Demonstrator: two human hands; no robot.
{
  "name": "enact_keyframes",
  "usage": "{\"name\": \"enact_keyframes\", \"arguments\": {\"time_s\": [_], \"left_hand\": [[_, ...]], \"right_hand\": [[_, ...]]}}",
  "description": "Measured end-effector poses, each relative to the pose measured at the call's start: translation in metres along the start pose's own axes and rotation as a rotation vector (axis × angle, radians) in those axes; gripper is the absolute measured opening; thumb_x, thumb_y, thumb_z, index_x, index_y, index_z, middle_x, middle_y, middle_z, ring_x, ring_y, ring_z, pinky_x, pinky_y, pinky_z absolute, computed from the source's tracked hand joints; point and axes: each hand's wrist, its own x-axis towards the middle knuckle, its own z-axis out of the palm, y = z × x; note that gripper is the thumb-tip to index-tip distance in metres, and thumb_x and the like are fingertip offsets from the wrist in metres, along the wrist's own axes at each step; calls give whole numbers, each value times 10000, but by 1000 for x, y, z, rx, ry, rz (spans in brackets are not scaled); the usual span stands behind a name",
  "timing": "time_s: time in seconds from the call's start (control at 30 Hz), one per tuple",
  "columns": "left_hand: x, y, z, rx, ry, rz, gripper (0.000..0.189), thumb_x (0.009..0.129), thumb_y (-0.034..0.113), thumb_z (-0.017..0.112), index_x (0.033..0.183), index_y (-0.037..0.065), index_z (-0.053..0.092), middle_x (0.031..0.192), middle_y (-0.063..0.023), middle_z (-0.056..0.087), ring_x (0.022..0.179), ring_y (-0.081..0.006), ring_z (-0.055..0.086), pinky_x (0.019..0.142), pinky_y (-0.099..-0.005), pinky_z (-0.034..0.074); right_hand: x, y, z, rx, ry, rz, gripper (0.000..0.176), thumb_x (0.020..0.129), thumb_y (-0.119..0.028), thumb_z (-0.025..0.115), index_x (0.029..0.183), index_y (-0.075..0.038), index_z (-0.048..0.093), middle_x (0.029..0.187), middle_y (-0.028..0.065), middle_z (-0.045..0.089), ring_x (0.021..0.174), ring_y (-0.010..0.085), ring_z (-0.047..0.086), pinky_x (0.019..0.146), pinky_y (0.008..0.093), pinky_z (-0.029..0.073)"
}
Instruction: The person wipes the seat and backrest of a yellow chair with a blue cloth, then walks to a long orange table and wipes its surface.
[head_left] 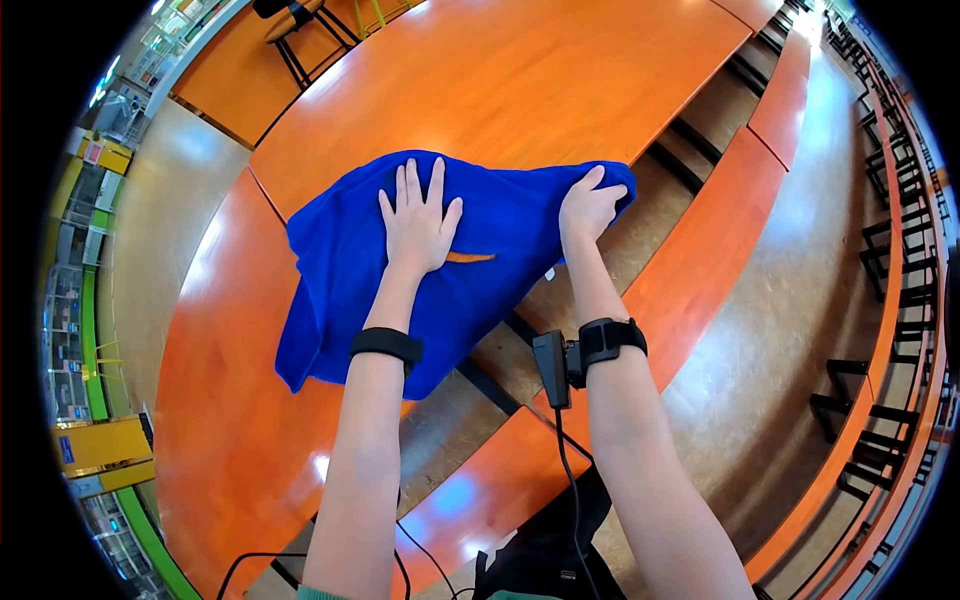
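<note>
A bright blue cloth (pixel 350 260) lies spread and creased across the orange table, partly over its edge. My left hand (pixel 415 225) presses flat on the cloth with its fingers spread. Just beside that palm, a narrow orange streak (pixel 470 257) shows on the blue. At the cloth's right end, my right hand (pixel 590 205) has its fingers curled around a bunched corner, beyond the table's edge. A small white tag (pixel 550 273) peeks out below the cloth near my right wrist.
The orange table (pixel 480 90) stretches away ahead, with an orange bench (pixel 700 260) along its right side. Black straps circle both wrists, and a small black device (pixel 552 370) with a cable hangs at the right one. Rows of tables and seats stand farther right.
</note>
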Motion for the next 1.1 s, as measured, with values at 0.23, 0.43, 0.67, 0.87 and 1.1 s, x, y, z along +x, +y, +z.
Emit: {"name": "enact_keyframes", "arguments": {"time_s": [0.23,0.43,0.67,0.87,1.1], "left_hand": [[36,25,12,21,-13,-14,582,909,406,394,1411,142,262,1440,-223,215,1349,-345,188,1057,-565,140],[65,49,23,15,-22,-44,595,900,403,407,1413,143,257,1439,-226,214,1350,-351,181,1057,-570,131],[130,87,45,-11,2,-14,600,902,419,403,1413,140,259,1434,-235,217,1348,-353,181,1054,-573,129],[189,120,60,-140,51,-53,465,940,355,312,1367,181,373,1439,-168,263,1346,-295,217,1078,-517,128],[248,155,76,-300,118,-103,447,921,333,385,1321,139,433,1398,-117,365,1326,-263,277,1081,-469,185]], "right_hand": [[45,-10,2,-177,-21,54,443,945,-336,337,1141,61,319,923,304,589,857,440,582,758,487,476],[88,-9,11,-224,-14,16,522,942,-322,349,1229,105,257,946,332,575,867,434,585,754,481,478],[163,-21,10,-135,-4,-39,412,940,-326,352,1078,61,318,930,362,561,853,489,560,763,514,464],[232,-32,16,-141,37,-39,444,929,-368,354,1057,57,353,966,357,555,912,486,548,819,516,440],[313,-45,20,-184,40,-4,480,934,-395,328,1049,69,372,1042,358,532,972,471,536,853,484,437]]}}
